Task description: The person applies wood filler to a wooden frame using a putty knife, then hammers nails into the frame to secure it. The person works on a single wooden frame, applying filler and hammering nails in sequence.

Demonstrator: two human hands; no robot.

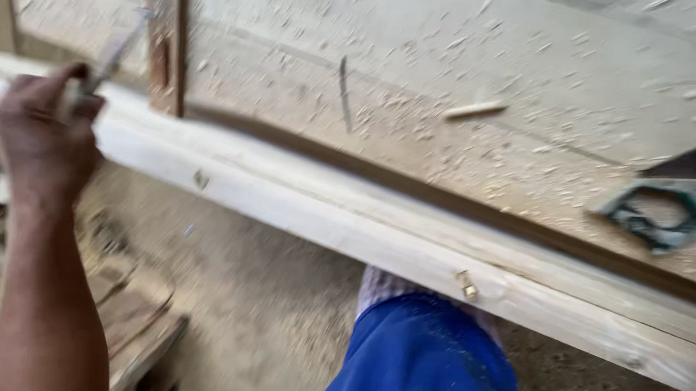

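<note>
My left hand (43, 125) is raised at the far left, closed on a thin grey tool (115, 51) whose shaft points up and to the right; motion blur hides its exact kind. The hand hovers just above the near end of a long pale wooden plank (349, 218) that runs diagonally along the bench edge. My right hand is out of view.
The workbench top (452, 76) is strewn with wood shavings; a small wooden peg (474, 108) lies on it. A green-grey metal tool handle (657, 212) rests at the right edge. A blue trouser leg (423, 351) and sawdust floor (259, 299) lie below.
</note>
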